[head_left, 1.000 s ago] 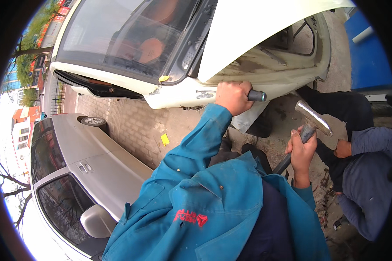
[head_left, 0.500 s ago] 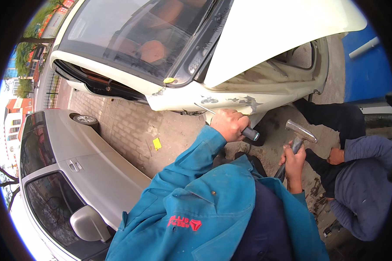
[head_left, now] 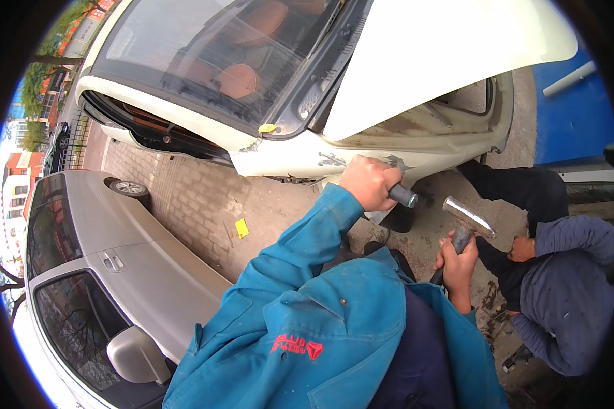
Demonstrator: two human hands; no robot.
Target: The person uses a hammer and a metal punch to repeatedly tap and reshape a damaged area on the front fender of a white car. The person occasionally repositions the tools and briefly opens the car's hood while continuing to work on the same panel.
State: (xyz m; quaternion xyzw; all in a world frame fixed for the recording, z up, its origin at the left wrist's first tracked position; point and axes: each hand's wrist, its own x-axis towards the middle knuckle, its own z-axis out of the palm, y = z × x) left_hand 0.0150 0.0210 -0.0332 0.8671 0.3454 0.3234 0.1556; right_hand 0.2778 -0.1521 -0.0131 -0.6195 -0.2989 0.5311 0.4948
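Note:
My left hand is closed around a screwdriver, its dark handle end sticking out to the right of the fist. The shaft is mostly hidden by the hand, which is over the cream car's front fender. Scraped, bare patches show in the paint there; whether the tip touches the metal, I cannot tell. Lower and to the right, my right hand grips a hammer by its dark handle. Its shiny metal head is raised, apart from the screwdriver.
The cream car's hood stands raised above the fender. A silver car is parked on the left. Close on my right a person in a grey top crouches. A yellow scrap lies on the paving.
My left hand has moved right and slightly up along the fender with the screwdriver, whose shaft is now less visible. The hammer head has shifted slightly down and tilted.

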